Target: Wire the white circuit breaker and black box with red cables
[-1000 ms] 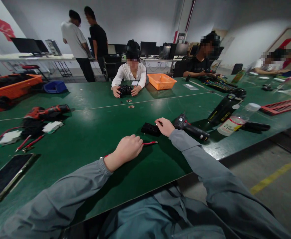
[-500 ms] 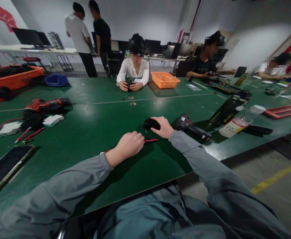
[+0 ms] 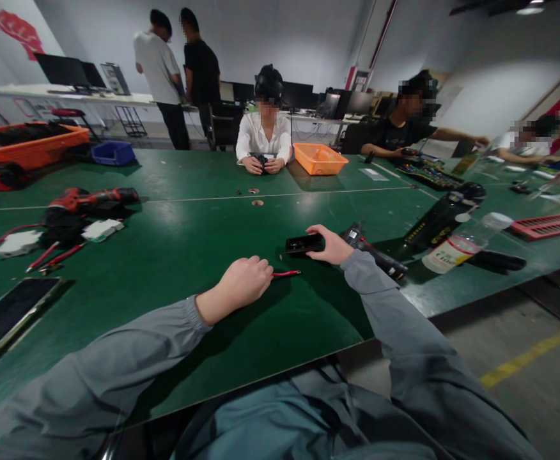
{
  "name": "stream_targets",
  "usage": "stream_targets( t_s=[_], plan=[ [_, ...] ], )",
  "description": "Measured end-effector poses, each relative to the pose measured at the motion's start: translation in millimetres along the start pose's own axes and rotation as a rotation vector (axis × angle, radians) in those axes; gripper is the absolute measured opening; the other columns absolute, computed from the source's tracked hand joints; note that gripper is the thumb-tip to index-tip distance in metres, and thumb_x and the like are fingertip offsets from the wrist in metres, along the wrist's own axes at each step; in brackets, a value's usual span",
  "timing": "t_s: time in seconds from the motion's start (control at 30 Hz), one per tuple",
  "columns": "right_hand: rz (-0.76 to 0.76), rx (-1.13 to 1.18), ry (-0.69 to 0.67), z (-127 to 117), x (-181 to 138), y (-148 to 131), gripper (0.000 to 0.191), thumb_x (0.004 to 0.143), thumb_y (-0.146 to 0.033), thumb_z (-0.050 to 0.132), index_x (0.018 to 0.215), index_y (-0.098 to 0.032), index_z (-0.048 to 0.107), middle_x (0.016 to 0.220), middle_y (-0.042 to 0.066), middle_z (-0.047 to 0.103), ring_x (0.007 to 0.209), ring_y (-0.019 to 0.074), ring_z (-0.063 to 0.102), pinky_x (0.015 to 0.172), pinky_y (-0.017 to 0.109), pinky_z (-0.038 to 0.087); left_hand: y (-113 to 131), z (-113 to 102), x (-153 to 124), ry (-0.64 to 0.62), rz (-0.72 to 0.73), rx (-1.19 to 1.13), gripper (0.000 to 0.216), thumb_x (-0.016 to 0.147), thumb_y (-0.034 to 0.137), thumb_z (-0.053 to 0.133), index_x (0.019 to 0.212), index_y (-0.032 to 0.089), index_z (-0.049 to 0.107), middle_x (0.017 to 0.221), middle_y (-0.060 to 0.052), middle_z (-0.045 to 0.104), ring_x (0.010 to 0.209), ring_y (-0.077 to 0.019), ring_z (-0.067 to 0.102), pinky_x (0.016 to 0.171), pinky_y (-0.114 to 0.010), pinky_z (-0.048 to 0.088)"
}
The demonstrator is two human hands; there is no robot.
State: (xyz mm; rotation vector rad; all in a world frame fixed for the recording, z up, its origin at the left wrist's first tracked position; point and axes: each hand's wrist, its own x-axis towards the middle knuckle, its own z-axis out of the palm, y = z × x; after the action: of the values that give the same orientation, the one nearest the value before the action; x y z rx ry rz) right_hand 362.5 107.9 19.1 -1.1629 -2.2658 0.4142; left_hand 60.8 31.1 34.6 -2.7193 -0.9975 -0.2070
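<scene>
My left hand (image 3: 241, 283) is closed over the green tabletop, its fingers round a thin red cable (image 3: 286, 274). One end of the cable sticks out to the right and finishes in a small dark tip; the rest is hidden under the hand. Farther forward and to the right, my right hand (image 3: 330, 246) grips the right end of a black rectangular case (image 3: 303, 245) between thumb and fingers. The case is low on the table, with what looks like a hollow side turned towards me. Just beyond that hand lies a black power screwdriver (image 3: 376, 254), partly covered by it.
A plastic bottle (image 3: 452, 250) and a black bottle (image 3: 436, 220) lie at the right. On the left are a red drill (image 3: 81, 201), white blocks with red leads (image 3: 102, 230) and a phone (image 3: 14, 319). Across the table, a person (image 3: 264, 134) sits beside an orange basket (image 3: 319, 167).
My right hand has moved slightly right with the black case and turned it, so its hollow side now shows. My left hand stays almost in place on the cable.
</scene>
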Motion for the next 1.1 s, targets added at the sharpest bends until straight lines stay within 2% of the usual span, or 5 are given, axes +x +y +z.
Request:
stream_targets(
  t_s=[0.07, 0.13, 0.4, 0.8, 1.1],
  plan=[
    [-0.005, -0.079, -0.109, -0.9, -1.9, 1.3, 0.064, 0.069, -0.028, 0.075, 0.128, -0.015, 0.055, 0.119, 0.014, 0.065, 0.109, 0.0290, 0.063, 0.099, 0.046, 0.048, -1.8, -0.4, -2.0, -0.005, -0.006, 0.005, 0.029, 0.100, 0.028, 0.041, 0.085, 0.016, 0.064, 0.084, -0.009, 0.065, 0.077, -0.0211, 0.058, 0.061, -0.031, 0.038],
    [-0.021, -0.169, -0.193, -1.1, -4.1, 1.2, 0.062, 0.067, -0.027, 0.075, 0.126, -0.015, 0.058, 0.120, 0.015, 0.065, 0.112, 0.0309, 0.062, 0.101, 0.047, 0.047, -4.2, -1.0, -4.8, -0.011, -0.014, 0.010, 0.029, 0.100, 0.029, 0.042, 0.085, 0.016, 0.064, 0.084, -0.008, 0.065, 0.077, -0.0208, 0.058, 0.061, -0.031, 0.038],
    [0.020, -0.230, -0.285, -3.5, -9.8, -1.9, 0.058, 0.063, -0.024, 0.076, 0.117, -0.015, 0.058, 0.111, 0.013, 0.062, 0.106, 0.0295, 0.060, 0.097, 0.045, 0.049, -14.3, -0.4, -14.8, -0.002, -0.048, 0.061, 0.030, 0.100, 0.028, 0.040, 0.087, 0.016, 0.064, 0.082, -0.008, 0.065, 0.075, -0.0205, 0.059, 0.060, -0.030, 0.037],
    [0.014, -0.142, -0.354, -8.3, -14.8, -3.6, 0.056, 0.062, -0.027, 0.077, 0.112, -0.018, 0.054, 0.114, 0.010, 0.056, 0.108, 0.0285, 0.054, 0.100, 0.046, 0.046, -12.3, -0.6, -14.2, 0.015, -0.060, 0.079, 0.029, 0.099, 0.029, 0.040, 0.085, 0.017, 0.062, 0.080, -0.007, 0.063, 0.074, -0.0223, 0.060, 0.057, -0.032, 0.036],
    [-0.084, -0.025, -0.346, 2.6, -12.2, -11.8, 0.053, 0.065, -0.026, 0.074, 0.114, -0.017, 0.054, 0.116, 0.011, 0.056, 0.110, 0.0273, 0.053, 0.101, 0.047, 0.044, -11.7, -1.8, -14.0, 0.012, -0.057, 0.082, 0.029, 0.100, 0.028, 0.038, 0.087, 0.017, 0.062, 0.081, -0.007, 0.063, 0.074, -0.0210, 0.059, 0.058, -0.031, 0.035]
  ],
)
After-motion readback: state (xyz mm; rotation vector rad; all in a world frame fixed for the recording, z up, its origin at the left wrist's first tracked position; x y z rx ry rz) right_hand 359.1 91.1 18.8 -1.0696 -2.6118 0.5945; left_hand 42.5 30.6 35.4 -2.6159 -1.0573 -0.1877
